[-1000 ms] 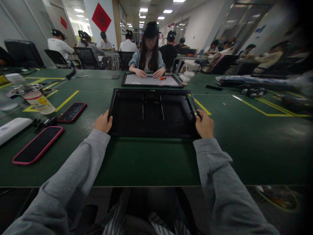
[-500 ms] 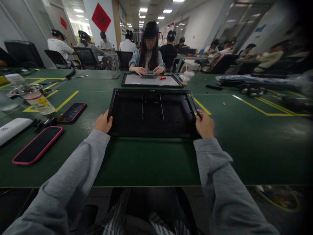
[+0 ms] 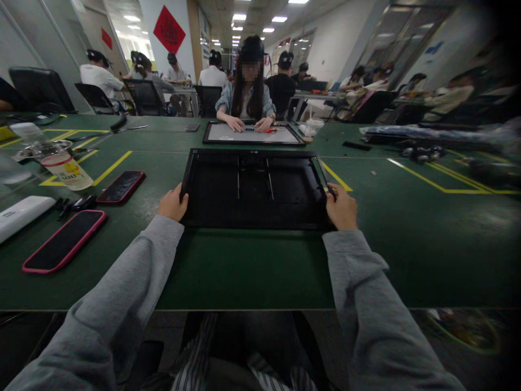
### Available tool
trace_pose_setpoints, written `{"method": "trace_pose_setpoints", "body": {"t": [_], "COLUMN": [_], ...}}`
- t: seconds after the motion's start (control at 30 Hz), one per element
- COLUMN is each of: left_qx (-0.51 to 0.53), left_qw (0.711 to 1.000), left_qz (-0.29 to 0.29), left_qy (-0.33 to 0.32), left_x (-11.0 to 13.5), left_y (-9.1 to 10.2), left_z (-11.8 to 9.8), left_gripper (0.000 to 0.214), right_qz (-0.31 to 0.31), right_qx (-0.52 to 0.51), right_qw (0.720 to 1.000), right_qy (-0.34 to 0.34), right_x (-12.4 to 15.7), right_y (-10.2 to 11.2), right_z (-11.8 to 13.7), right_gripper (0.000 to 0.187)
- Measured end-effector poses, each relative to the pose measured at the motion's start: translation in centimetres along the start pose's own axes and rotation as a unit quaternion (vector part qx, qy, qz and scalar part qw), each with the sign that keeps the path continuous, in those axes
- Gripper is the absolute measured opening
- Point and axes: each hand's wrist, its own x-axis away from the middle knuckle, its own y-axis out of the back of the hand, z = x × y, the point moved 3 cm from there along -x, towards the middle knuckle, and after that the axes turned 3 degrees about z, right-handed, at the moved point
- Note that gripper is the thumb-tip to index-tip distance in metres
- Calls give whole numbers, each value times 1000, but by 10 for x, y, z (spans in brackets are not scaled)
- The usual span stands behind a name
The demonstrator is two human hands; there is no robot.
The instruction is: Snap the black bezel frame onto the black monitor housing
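A large black flat panel [image 3: 254, 190], like the back shell of a monitor, lies on the green table [image 3: 252, 266] straight ahead of me. My left hand [image 3: 173, 203] grips its near left edge with fingers curled round the rim. My right hand [image 3: 341, 207] grips the near right edge the same way. Both arms are in grey sleeves. The panel's inner face shows ribs and a central recess.
To my left lie two red-cased phones [image 3: 65, 239] [image 3: 121, 186], a white device [image 3: 21, 214] and a plastic cup [image 3: 61, 159]. Across the table a person works on a light-faced panel [image 3: 252, 133]. Yellow tape lines mark the table. More people sit at tables behind.
My hands and the black panel have stayed put. The person opposite has shifted their hands over the light-faced panel.
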Motion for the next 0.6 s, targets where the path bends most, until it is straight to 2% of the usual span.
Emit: {"method": "trace_pose_setpoints", "body": {"t": [0.6], "left_qx": [-19], "left_qw": [1000], "left_qz": [13], "left_qy": [-8], "left_x": [-3], "left_y": [-3], "left_z": [3], "left_gripper": [58], "right_qz": [-5], "right_qx": [15], "right_qw": [1000], "right_qy": [17], "right_x": [-2], "right_y": [-3], "right_z": [-7], "right_gripper": [42]}}
